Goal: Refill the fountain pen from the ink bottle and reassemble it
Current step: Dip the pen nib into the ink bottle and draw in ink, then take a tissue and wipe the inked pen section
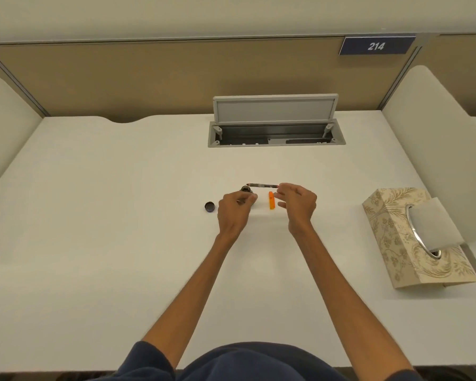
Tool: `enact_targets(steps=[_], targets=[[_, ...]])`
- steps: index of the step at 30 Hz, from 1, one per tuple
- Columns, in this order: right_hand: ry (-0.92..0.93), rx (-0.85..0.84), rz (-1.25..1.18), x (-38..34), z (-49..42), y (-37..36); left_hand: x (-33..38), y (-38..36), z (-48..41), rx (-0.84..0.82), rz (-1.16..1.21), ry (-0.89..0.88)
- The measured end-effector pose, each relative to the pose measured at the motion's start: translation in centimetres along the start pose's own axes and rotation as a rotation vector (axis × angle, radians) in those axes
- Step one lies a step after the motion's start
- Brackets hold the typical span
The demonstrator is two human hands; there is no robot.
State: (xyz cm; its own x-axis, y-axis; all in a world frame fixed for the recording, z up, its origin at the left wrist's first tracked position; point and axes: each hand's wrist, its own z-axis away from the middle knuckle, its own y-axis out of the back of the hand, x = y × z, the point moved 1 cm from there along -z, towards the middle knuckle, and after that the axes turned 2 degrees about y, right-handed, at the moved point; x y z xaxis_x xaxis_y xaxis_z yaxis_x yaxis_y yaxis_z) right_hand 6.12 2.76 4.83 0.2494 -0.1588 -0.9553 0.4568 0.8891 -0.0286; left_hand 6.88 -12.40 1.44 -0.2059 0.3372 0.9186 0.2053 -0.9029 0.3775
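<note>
Step in hand: filling. The ink bottle (246,189) stands open on the desk (121,215), mid-desk, with its bottle cap (209,207) lying just to its left.

The left hand (235,206) curls its fingers at the bottle's near side. It appears to grip and steady the bottle, but the contact is too small to confirm.

The right hand (297,202) pinches the tail of the clear pen body (263,185). The body is held level, its tip near the bottle mouth and not yet in it.

Next move, as judged: tilt the tip down into the ink and draw ink up. Then fit the orange barrel (271,200), which lies between the hands.

Count:
- bottle: 1
- bottle cap: 1
- pen body: 1
- orange barrel: 1
- tissue box (412,240): 1
</note>
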Motion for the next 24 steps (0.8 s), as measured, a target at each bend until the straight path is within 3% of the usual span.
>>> enact_targets(steps=[4,9,18,24], targets=[[-0.312,0.009,-0.345,0.8,1.9,0.4,0.2,-0.9,0.5,-0.051,0.111,0.074],[-0.555,-0.065,-0.542,1.7,3.1,1.3,1.3,-1.2,0.1,-0.019,0.264,0.123],[-0.691,-0.141,-0.667,2.4,4.8,2.0,2.6,-1.8,0.2,-0.105,0.389,0.142],[-0.617,-0.232,-0.446,3.1,4.9,3.4,3.1,-1.8,0.5,-0.172,0.367,0.147]])
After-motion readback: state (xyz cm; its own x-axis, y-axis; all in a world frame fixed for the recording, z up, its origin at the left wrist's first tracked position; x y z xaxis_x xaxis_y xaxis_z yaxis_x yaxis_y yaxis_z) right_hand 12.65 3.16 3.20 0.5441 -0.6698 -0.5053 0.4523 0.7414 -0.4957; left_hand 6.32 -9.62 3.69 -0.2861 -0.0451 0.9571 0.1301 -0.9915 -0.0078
